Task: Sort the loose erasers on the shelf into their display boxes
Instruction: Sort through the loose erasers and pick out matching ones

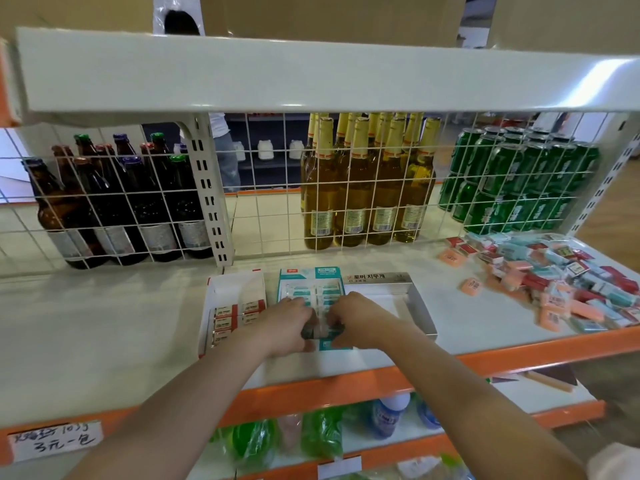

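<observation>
Both hands [320, 323] over a blurred, half-hidden eraser [322, 331]

Your left hand [289, 323] and right hand [360, 318] are bare, with no gloves, rings or watch showing. Both your forearms are uncovered to the frame's edge; no sleeve reaches into view.

Both hands [320, 320] on erasers [322, 332] over teal box [310, 275]

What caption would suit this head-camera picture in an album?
Both hands pack teal erasers into the middle display box, loose erasers piled right.
</observation>
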